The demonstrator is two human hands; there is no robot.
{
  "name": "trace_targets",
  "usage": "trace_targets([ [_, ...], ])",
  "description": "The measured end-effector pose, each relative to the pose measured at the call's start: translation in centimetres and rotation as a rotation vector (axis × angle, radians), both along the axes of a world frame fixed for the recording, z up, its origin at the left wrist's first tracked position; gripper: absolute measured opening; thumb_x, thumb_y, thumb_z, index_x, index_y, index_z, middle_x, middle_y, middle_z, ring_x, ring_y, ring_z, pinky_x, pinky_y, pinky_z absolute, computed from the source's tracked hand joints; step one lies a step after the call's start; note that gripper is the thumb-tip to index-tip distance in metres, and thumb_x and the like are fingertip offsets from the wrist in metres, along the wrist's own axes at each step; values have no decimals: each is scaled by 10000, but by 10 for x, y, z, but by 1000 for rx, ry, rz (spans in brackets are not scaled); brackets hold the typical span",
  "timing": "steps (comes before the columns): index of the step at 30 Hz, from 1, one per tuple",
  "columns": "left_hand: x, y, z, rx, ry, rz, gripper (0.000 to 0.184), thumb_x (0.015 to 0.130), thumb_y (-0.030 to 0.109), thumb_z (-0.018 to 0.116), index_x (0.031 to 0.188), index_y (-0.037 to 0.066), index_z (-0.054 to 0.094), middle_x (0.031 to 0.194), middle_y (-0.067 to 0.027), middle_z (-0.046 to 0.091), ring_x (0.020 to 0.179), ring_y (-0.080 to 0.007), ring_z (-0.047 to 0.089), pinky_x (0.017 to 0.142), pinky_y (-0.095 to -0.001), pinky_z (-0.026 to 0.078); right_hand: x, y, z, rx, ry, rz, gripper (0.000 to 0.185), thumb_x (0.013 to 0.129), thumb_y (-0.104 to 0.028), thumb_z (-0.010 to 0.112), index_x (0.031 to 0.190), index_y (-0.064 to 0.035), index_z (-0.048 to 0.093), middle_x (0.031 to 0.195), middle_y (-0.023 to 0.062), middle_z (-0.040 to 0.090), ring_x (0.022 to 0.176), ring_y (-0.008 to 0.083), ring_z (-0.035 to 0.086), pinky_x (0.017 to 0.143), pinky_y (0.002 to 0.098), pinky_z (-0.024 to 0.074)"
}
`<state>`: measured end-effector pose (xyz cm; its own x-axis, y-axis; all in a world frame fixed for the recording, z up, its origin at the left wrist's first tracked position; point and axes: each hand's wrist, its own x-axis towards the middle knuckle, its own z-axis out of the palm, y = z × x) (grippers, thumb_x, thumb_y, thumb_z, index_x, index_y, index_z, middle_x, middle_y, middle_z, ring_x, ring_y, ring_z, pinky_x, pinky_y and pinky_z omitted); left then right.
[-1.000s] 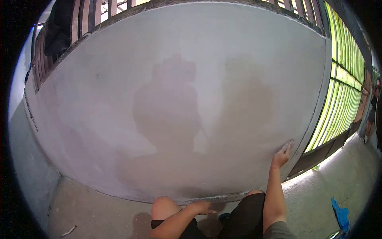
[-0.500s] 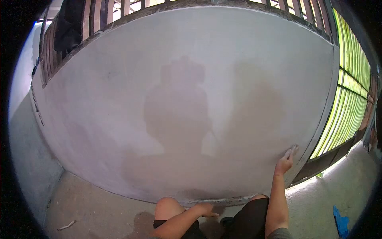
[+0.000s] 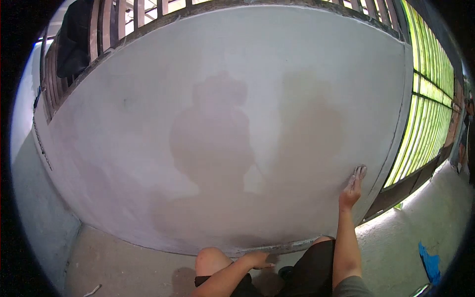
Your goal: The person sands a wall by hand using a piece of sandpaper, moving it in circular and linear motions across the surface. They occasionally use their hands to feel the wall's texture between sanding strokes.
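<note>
My right hand (image 3: pixel 351 187) reaches up to the lower right part of a smooth grey-white wall (image 3: pixel 208 44). Its fingers look dusted with pale powder and press a small grey pad (image 3: pixel 363 171) against the surface; the pad's exact kind is too small to tell. Low in the middle, my left hand (image 3: pixel 258 259) hangs relaxed over my bent knee, fingers loosely stretched and holding nothing. Shadows of a head and body fall across the wall.
Slatted bars (image 3: pixel 121 20) run along the wall's top, with a dark cloth (image 3: pixel 76 37) hanging at the left. At right stands a gate with bright green-yellow panels (image 3: pixel 420 133). A blue scrap (image 3: pixel 429 262) and a small pale stick (image 3: pixel 93 290) lie on the concrete floor.
My right hand has slid slightly upward along the wall, its fingers now pointing more upward. The view has shifted a little to the right. My left hand stays at the knee.
</note>
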<state>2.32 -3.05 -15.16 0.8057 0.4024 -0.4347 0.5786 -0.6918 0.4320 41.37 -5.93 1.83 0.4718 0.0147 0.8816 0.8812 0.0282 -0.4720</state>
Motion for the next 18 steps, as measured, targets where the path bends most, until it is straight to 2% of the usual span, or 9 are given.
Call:
trace_targets([
  [1, 0, -7, 20, -5, 3, 1, 809, 879, 626, 597, 1396, 14, 490, 1327, -257, 577, 1230, -415, 549, 1010, -493, 450, 5, 0, -7, -5, 3, 1, 443, 1065, -197, 407, 1453, 13, 445, 1561, 215, 339, 1455, 329, 327, 1166, 372, 297],
  [3, 2, -17, 60, -43, 62, 57, 790, 880, 619, 600, 1363, 0, 513, 1323, -255, 579, 1239, -409, 543, 1011, -495, 449, 18, 1, -22, 132, 460, 25, 422, 1054, -154, 434, 1438, 18, 466, 1557, 216, 345, 1456, 328, 325, 1171, 379, 291],
  [7, 1, -14, 57, -63, 110, 48, 795, 880, 619, 599, 1371, 1, 501, 1332, -251, 574, 1258, -401, 532, 1021, -495, 443, 15, 3, -22, 85, 555, -70, 426, 1053, -157, 438, 1440, 19, 464, 1555, 215, 350, 1453, 330, 331, 1168, 374, 295],
  [9, 1, -7, 29, 0, 94, -7, 800, 878, 636, 591, 1391, 30, 493, 1339, -244, 572, 1241, -405, 545, 1022, -501, 443, -3, 1, -4, 5, 241, -26, 447, 1066, -207, 406, 1441, 31, 453, 1553, 222, 345, 1445, 337, 344, 1164, 378, 300],
  [13, 7, -16, 57, -19, 169, 15, 800, 879, 643, 585, 1387, 31, 496, 1340, -246, 570, 1230, -407, 551, 1016, -507, 446, -2, 1, -1, 25, 105, 40, 449, 1067, -212, 404, 1444, 26, 451, 1555, 221, 340, 1453, 327, 332, 1166, 373, 295],
  [15, 7, -18, 60, 0, 136, 71, 804, 881, 642, 581, 1394, 29, 490, 1340, -256, 566, 1231, -413, 549, 1017, -510, 445, 21, 6, -24, 187, 524, 36, 420, 1065, -182, 417, 1432, 13, 478, 1552, 192, 372, 1467, 299, 313, 1172, 361, 277],
  [18, 0, -18, 70, -26, 49, -5, 822, 878, 643, 583, 1393, 10, 486, 1347, -270, 555, 1241, -412, 542, 1026, -504, 442, 25, 8, -35, 112, 585, -62, 423, 1063, -171, 420, 1442, 12, 464, 1551, 191, 376, 1463, 297, 323, 1169, 353, 281],
])
